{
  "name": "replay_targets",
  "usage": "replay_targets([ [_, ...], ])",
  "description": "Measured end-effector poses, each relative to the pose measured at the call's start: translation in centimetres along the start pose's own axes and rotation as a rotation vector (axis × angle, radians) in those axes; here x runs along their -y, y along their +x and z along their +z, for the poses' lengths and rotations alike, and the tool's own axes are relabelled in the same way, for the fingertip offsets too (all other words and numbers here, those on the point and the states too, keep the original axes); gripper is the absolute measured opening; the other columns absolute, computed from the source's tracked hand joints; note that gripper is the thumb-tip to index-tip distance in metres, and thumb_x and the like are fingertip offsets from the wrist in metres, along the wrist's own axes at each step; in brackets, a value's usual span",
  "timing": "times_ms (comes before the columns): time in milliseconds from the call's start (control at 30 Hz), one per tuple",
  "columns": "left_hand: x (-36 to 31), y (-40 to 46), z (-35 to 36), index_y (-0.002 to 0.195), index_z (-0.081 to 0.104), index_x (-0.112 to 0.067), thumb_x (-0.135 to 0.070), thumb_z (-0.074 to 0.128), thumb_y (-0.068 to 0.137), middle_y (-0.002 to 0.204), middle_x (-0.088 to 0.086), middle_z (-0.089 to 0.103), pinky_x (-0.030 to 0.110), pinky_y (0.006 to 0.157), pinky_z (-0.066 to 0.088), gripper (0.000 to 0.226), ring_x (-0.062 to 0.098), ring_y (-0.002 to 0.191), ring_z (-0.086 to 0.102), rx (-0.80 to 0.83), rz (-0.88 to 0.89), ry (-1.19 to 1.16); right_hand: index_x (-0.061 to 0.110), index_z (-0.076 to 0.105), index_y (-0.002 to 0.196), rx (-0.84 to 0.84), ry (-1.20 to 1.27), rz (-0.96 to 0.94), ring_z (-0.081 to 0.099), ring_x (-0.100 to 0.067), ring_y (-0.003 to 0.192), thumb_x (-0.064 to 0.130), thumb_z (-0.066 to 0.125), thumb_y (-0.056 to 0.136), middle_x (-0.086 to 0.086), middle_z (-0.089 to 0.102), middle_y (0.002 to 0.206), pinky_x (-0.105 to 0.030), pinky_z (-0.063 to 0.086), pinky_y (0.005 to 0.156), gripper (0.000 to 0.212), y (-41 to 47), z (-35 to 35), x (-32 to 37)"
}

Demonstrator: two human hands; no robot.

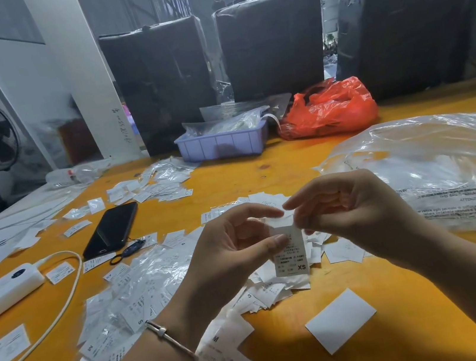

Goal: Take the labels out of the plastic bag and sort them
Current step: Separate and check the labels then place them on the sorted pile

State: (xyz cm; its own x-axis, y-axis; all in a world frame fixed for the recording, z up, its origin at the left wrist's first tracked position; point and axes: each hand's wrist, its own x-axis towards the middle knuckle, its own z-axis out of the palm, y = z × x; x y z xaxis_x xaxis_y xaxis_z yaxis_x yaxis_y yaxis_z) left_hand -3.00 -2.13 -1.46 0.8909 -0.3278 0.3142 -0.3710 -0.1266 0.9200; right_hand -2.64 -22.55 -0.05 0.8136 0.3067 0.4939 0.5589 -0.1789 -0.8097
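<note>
Above the orange table (260, 170), both hands hold a small clear plastic bag with a white label (289, 253) marked "XS" inside it. My left hand (232, 250) pinches the bag between thumb and forefinger. My right hand (347, 209) pinches its top edge from the right. Under the hands lies a heap of loose labels and small bags (142, 292) marked S and M. A large clear plastic bag (434, 171) lies at the right.
A black phone (112, 228), a white power bank (1, 291) with its cable, a blue tray (221, 144) of bags and a red plastic bag (328, 109) sit on the table. A blank white card (340, 320) lies near the front. Black wrapped bundles stand behind.
</note>
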Motion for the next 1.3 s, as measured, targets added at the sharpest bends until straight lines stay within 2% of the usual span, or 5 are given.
replay_targets([
  [400, -0.1, 0.2, -0.5, 0.073, 0.070, -0.014, 0.004, 0.060, 0.084, 0.075, -0.006, 0.071, 0.013, 0.064, 0.049, 0.023, -0.001, 0.073, 0.064, -0.044, 0.038, 0.180, 0.012, 0.076, 0.089, -0.258, -0.325, -0.071, 0.068, -0.015, 0.067, -0.001, 0.076, 0.075, 0.000, 0.073, 0.074, -0.033, 0.057, 0.067, 0.019, 0.3, -0.6, -0.9],
  [533, 0.2, 0.5, -2.6, 0.065, 0.064, -0.006, -0.013, 0.055, 0.068, 0.060, 0.008, 0.061, 0.021, 0.052, 0.044, 0.012, 0.009, 0.057, 0.052, -0.238, -0.026, 0.349, 0.016, 0.074, 0.095, -0.478, -0.859, 0.164, 0.065, -0.024, 0.078, 0.004, 0.067, 0.079, -0.003, 0.073, 0.084, -0.034, 0.050, 0.069, 0.021, 0.8, -4.2, -3.0],
  [633, 0.9, 0.9, -4.4, 0.059, 0.059, -0.011, 0.000, 0.054, 0.074, 0.048, -0.008, 0.051, 0.028, 0.052, 0.037, 0.020, 0.014, 0.055, 0.047, -0.303, -0.166, 0.629, 0.017, 0.069, 0.107, -0.428, -1.027, 0.424, 0.060, -0.031, 0.102, 0.005, 0.062, 0.078, -0.009, 0.070, 0.107, -0.040, 0.042, 0.087, 0.032, 0.8, -5.9, -4.8],
  [800, 1.8, 1.1, -5.8, 0.071, 0.062, -0.022, -0.004, 0.049, 0.074, 0.074, -0.004, 0.063, 0.028, 0.057, 0.039, 0.023, 0.018, 0.071, 0.056, -0.308, -0.428, 0.990, 0.019, 0.060, 0.119, -0.306, -1.217, 0.657, 0.045, -0.031, 0.120, 0.013, 0.060, 0.082, -0.007, 0.057, 0.124, -0.042, 0.035, 0.093, 0.037, 1.0, -6.8, -6.1],
  [1300, 1.2, 0.9, -4.0, 0.067, 0.062, -0.024, 0.002, 0.055, 0.070, 0.075, -0.012, 0.056, 0.024, 0.056, 0.032, 0.027, 0.003, 0.075, 0.049, -0.388, -0.221, 0.917, 0.022, 0.067, 0.074, -0.514, -1.098, 0.525, 0.054, -0.030, 0.082, 0.019, 0.064, 0.085, -0.008, 0.067, 0.085, -0.040, 0.038, 0.085, 0.012, 0.9, -7.3, -6.8],
])
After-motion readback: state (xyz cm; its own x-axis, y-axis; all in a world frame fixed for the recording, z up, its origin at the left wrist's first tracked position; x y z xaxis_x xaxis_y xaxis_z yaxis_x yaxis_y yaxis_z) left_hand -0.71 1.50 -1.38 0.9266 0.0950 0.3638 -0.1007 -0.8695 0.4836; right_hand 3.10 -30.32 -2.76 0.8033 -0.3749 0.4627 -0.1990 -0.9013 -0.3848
